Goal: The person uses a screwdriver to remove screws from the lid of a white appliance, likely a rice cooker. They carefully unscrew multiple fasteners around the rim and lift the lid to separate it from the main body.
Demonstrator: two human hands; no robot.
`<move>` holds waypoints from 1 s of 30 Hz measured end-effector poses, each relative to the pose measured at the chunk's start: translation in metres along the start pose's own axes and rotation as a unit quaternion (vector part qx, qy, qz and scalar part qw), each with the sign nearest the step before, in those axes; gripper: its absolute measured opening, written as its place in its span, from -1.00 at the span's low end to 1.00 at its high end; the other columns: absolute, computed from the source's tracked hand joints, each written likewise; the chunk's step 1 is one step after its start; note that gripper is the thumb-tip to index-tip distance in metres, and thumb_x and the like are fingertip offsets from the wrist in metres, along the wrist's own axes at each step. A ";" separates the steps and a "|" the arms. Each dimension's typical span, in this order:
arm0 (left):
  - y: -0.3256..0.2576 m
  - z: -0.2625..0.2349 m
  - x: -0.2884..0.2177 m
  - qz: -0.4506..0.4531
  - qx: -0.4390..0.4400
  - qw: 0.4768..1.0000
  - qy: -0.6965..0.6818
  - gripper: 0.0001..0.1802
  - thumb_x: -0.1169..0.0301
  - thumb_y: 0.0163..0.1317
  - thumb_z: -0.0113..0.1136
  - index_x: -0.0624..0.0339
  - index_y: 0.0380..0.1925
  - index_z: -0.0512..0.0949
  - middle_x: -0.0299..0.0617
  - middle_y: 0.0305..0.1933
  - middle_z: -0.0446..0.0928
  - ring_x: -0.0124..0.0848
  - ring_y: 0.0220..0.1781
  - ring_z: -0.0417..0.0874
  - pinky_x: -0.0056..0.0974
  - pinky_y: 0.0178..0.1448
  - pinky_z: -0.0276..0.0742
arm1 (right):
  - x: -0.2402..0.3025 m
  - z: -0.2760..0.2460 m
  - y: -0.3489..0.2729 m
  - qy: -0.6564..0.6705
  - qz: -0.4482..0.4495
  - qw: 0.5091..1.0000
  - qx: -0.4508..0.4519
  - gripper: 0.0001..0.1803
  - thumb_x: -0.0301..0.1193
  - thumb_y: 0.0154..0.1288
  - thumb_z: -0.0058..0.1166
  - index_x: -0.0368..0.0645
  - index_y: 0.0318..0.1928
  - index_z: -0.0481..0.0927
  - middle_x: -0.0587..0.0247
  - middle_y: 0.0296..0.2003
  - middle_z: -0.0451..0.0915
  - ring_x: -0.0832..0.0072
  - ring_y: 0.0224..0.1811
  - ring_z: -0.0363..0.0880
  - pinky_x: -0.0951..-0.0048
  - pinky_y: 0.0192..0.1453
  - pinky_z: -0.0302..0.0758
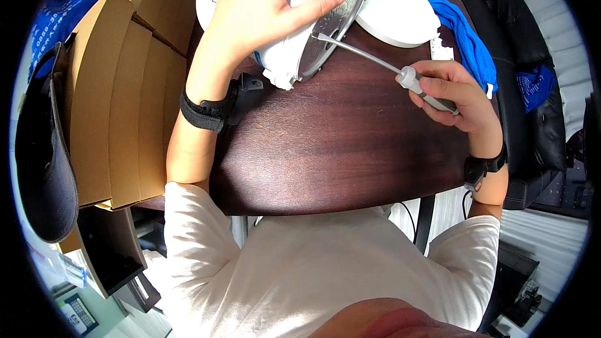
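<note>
My left hand (pixel 260 3) lies flat on a white round appliance (pixel 285 56) tipped on its side on the dark wooden table (pixel 338 150), holding it steady. Its grey metal underside (pixel 335 22) faces right. My right hand (pixel 451 91) grips a screwdriver (pixel 400 74) with a pale handle. The thin shaft runs up and left, and its tip touches the metal underside near its lower edge.
A white round lid (pixel 397 15) lies just behind the appliance, with a blue cloth (pixel 466 37) to its right. Folded cardboard boxes (pixel 122 87) cover the table's left side. A black chair (pixel 532 106) stands at the right.
</note>
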State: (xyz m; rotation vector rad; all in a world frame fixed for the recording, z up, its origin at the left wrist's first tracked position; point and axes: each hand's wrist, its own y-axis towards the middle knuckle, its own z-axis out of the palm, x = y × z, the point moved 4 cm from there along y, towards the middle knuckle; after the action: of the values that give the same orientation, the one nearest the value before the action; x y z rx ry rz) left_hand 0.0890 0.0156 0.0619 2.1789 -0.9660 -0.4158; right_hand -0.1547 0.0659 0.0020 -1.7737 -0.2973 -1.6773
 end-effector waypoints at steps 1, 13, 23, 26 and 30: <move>0.000 0.000 0.000 0.000 -0.002 1.000 0.004 -0.44 0.07 0.05 0.19 0.28 -0.07 0.52 0.05 0.00 0.49 -0.02 0.08 0.46 -0.01 0.15 0.30 | 0.002 0.000 0.000 -0.019 -0.006 1.000 -0.018 -0.73 -0.31 0.30 0.04 -0.32 -0.21 0.52 0.37 -0.54 0.47 0.81 -0.78 0.21 0.76 -0.78 -0.02; -0.002 0.001 -0.002 -0.010 -0.015 1.000 0.002 -0.47 0.10 0.06 0.17 0.26 -0.07 0.51 0.04 -0.01 0.48 -0.03 0.07 0.46 0.06 0.11 0.31 | 0.027 0.017 -0.016 -0.446 -0.260 0.842 -0.158 -0.70 -0.46 0.20 0.14 -0.25 -0.05 0.54 0.30 -0.46 0.56 0.65 -0.58 0.44 0.57 -0.54 0.34; -0.002 0.000 -0.002 -0.036 -0.009 0.999 -0.006 -0.46 0.09 0.05 0.18 0.23 -0.05 0.50 0.02 0.02 0.48 -0.04 0.10 0.45 0.11 0.15 0.29 | 0.030 0.050 -0.036 -0.527 -0.369 0.725 -0.246 -0.68 -0.57 0.09 0.13 -0.18 -0.08 0.55 0.22 -0.28 0.59 0.49 -0.45 0.56 0.57 -0.41 0.43; -0.001 -0.002 -0.008 -0.051 -0.001 0.999 0.006 -0.46 0.09 0.05 0.18 0.22 -0.04 0.50 0.00 0.02 0.48 -0.04 0.12 0.45 0.14 0.16 0.28 | 0.000 0.031 -0.035 -0.287 -0.281 0.880 -0.253 -0.67 -0.62 0.10 0.06 -0.22 -0.07 0.54 0.30 -0.36 0.57 0.61 -0.50 0.49 0.61 -0.44 0.36; -0.003 0.001 -0.004 -0.050 -0.005 0.999 0.008 -0.47 0.08 0.05 0.18 0.21 -0.05 0.51 0.00 0.03 0.47 -0.04 0.12 0.45 0.17 0.17 0.27 | -0.019 0.025 -0.034 -0.073 -0.168 0.961 -0.209 -0.65 -0.66 0.10 0.03 -0.27 -0.04 0.53 0.29 -0.42 0.53 0.67 -0.53 0.41 0.68 -0.46 0.29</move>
State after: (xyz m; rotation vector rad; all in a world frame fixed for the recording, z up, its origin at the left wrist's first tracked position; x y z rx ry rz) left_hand 0.0873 0.0196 0.0588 2.2244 -0.8475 -0.4470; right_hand -0.1570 0.1115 -0.0045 -2.2687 -0.3436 -1.9572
